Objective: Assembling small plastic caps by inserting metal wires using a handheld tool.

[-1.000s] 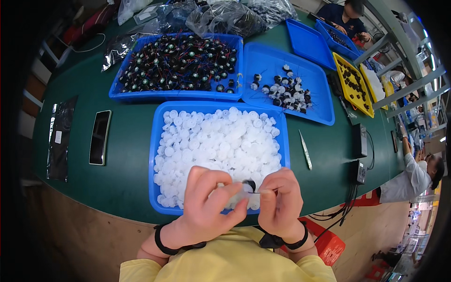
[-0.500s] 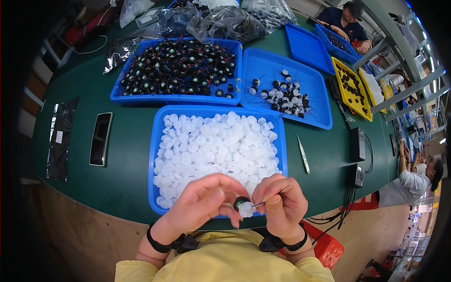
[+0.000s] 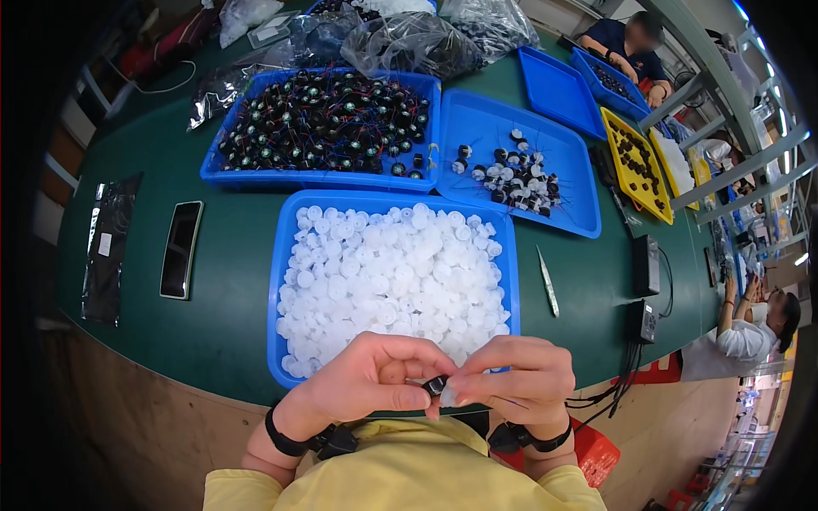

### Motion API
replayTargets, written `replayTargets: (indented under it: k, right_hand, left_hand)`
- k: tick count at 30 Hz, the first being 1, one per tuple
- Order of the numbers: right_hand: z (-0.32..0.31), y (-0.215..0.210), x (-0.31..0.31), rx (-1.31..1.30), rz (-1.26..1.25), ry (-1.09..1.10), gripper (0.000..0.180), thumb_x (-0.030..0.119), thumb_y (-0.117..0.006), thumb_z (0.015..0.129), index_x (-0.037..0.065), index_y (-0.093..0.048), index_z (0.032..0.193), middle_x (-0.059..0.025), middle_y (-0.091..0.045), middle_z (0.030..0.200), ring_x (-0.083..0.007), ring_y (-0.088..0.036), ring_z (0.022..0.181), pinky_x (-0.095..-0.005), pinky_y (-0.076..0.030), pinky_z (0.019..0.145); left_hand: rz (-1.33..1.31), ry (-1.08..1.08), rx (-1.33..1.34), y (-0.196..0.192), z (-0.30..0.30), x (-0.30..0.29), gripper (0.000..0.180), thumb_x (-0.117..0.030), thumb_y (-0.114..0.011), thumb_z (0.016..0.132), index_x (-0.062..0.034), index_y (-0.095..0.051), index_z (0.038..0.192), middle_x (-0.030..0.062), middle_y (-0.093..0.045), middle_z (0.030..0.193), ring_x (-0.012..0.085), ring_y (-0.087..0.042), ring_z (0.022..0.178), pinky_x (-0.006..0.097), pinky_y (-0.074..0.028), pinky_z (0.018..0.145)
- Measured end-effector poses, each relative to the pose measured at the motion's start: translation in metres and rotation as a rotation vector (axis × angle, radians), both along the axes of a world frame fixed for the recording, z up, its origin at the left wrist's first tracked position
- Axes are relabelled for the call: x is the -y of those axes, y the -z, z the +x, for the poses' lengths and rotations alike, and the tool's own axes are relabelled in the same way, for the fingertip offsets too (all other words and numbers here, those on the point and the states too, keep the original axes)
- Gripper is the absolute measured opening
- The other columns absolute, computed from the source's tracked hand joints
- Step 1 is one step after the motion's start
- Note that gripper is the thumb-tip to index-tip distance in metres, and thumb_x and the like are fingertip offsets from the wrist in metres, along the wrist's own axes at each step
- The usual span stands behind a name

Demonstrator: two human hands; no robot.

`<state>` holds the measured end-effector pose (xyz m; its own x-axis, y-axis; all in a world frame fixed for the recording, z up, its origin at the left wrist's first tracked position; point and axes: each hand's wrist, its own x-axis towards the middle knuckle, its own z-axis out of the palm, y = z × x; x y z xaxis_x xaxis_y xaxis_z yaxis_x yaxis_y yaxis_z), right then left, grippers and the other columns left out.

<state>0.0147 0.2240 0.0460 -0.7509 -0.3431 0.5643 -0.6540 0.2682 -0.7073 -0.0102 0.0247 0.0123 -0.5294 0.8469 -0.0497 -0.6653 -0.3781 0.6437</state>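
Observation:
Close to my body, over the near edge of a blue tray (image 3: 273, 332), my left hand (image 3: 371, 375) pinches a small black round wired part (image 3: 435, 386) between thumb and fingers. On the right, my right hand (image 3: 521, 375) closes its fingertips on a white translucent plastic cap (image 3: 448, 397), which sits against the black part. Thin wires stick out below the right fingers. The tray under my hands is heaped with similar white plastic caps (image 3: 388, 272). Exactly how the cap and the part join is hidden by my fingers.
Behind stand a blue bin (image 3: 319, 179) of wired black parts and a blue tray (image 3: 562, 153) of capped parts. A phone (image 3: 181, 251) and black bag (image 3: 109, 247) lie left; tweezers (image 3: 547, 281) and black boxes (image 3: 646, 266) right. Other people work at the right.
My left thumb and fingers have closed round the black part, which has turned. My right hand has shifted from the wires onto the white cap, its fingers now lying across it.

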Motion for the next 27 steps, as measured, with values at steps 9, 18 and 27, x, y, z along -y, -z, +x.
replayTargets:
  k: [9, 18, 27]
  right_hand:
    - [0.011, 0.014, 0.016, -0.241, 0.018, 0.328, 0.018, -0.005, -0.066, 0.064, 0.002, -0.061, 0.08, -0.0068, -0.057, 0.071, -0.0175, -0.054, 0.054, -0.0256, -0.043, 0.047]
    - [0.008, 0.017, 0.019, 0.007, -0.161, 0.229, 0.017, 0.0, -0.072, 0.068, 0.001, -0.064, 0.083, -0.008, -0.059, 0.073, -0.0159, -0.056, 0.058, -0.0225, -0.043, 0.048]
    - [0.006, 0.017, 0.008, -0.262, 0.084, 0.237, 0.024, 0.002, -0.071, 0.058, 0.003, -0.068, 0.082, -0.0053, -0.062, 0.077, -0.0166, -0.056, 0.058, -0.0249, -0.043, 0.048]
  left_hand:
    - [-0.07, -0.174, -0.114, -0.007, 0.008, -0.007, 0.029, -0.001, -0.055, 0.085, 0.0078, -0.047, 0.112, 0.0142, -0.056, 0.101, 0.0178, -0.061, 0.082, 0.027, -0.048, 0.076]
    - [-0.138, -0.299, -0.27, -0.012, 0.01, -0.005, 0.03, 0.0, -0.052, 0.086, 0.0084, -0.046, 0.114, 0.0149, -0.055, 0.101, 0.016, -0.059, 0.078, 0.027, -0.049, 0.071]
    - [-0.229, -0.438, -0.322, -0.01, 0.017, -0.007, 0.028, 0.003, -0.055, 0.082, 0.0128, -0.052, 0.108, 0.018, -0.06, 0.095, 0.0192, -0.061, 0.077, 0.029, -0.053, 0.065]
